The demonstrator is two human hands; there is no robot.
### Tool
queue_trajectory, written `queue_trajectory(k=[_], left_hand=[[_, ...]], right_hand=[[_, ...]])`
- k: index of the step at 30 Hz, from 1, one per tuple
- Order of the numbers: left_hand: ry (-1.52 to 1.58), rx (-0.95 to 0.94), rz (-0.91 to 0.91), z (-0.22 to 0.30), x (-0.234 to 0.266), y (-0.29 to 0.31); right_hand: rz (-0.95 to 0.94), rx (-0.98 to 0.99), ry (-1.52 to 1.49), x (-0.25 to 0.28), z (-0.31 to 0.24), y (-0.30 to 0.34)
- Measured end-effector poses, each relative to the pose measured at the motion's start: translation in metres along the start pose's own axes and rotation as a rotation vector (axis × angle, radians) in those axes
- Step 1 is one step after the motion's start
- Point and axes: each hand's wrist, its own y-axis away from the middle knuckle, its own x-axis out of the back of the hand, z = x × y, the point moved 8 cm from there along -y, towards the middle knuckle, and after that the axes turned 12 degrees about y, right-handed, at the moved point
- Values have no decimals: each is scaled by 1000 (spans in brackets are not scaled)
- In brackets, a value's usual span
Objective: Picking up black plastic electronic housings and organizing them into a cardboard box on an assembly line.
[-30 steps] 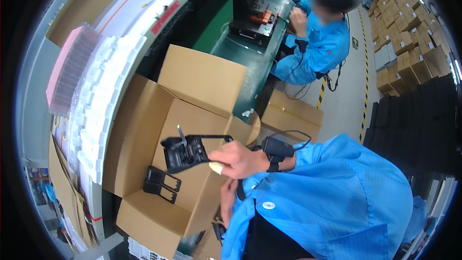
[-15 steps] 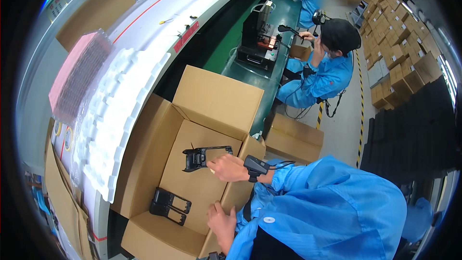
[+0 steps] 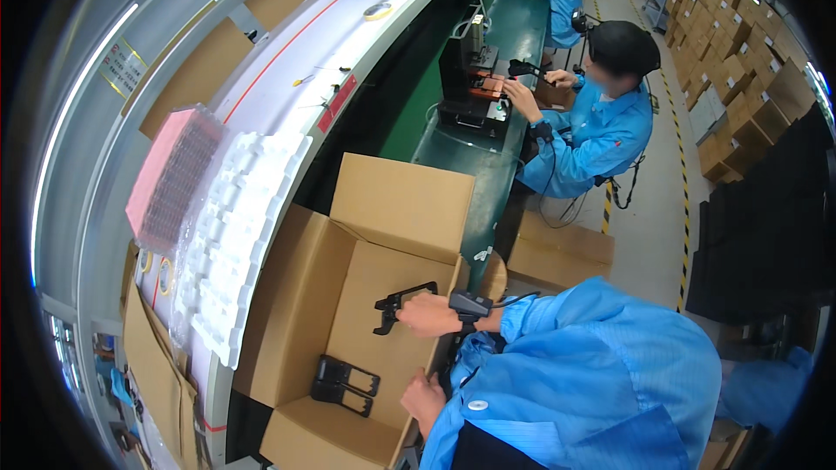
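My right hand [image 3: 428, 314] is closed round a black plastic frame [image 3: 396, 305] with an open, fork-like outline, holding it inside an open cardboard box [image 3: 366, 265]. Part of the frame is hidden behind my fingers. A second black plastic frame [image 3: 345, 385], with two rectangular openings, lies on the bottom of the box at its left end. My left hand [image 3: 424, 400] is at the near wall of the box, its fingers curled over the edge. A black device is strapped to my right wrist.
Beyond the box runs a white bench with white moulded trays [image 3: 239, 235], a pink-topped stack [image 3: 174, 176] and tape rolls. At upper right, a co-worker in blue [image 3: 601, 122] works at a black machine [image 3: 475, 96] on a green bench. Another carton [image 3: 562, 248] sits near the co-worker.
The view has shifted, so the box appears lower and further right. The frame in my right hand has turned and looks narrower. The co-worker's hand has moved from the face toward the machine.
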Motion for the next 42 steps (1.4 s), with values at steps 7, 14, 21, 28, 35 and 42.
queue_trajectory(k=[7,14,21,28,35,42], left_hand=[[190,-46,-99,2,-9,24],[607,2,-84,-1,40,42],[527,-282,421,31,148,45],[276,-438,110,47,128,40],[245,-547,437,50,182,64],[411,-766,579,71,223,48]], right_hand=[[-143,-58,-65,-10,2,35],[64,-19,-193,10,5,29],[-4,280,-137,76,-35,58],[-56,441,-207,87,-109,88],[116,535,-224,114,-120,92],[464,549,-151,163,-117,89]])
